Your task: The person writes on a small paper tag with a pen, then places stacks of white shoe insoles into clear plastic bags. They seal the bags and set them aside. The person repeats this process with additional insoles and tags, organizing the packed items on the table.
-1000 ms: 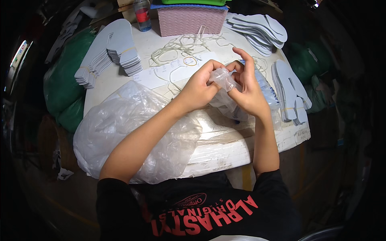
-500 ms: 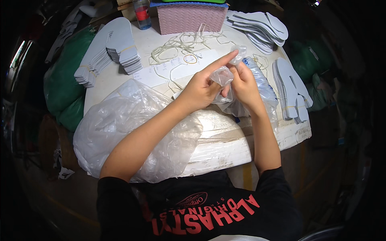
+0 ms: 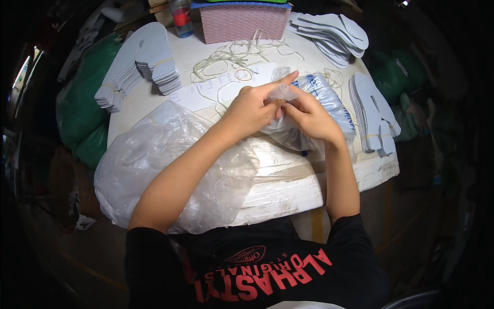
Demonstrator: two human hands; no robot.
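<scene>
Clear bag (image 3: 290, 136) is being pinched by the fingers of the left hand (image 3: 252, 110) and right hand (image 3: 315, 121). Its top is being bunched, but no finished knot is being seen.

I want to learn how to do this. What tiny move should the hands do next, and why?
Maybe gently pull the gathered plastic snug. The left hand and right hand both grip it, close together, and loose, crinkly bits poke out around them. I can't tell if there's a knot yet.
</scene>
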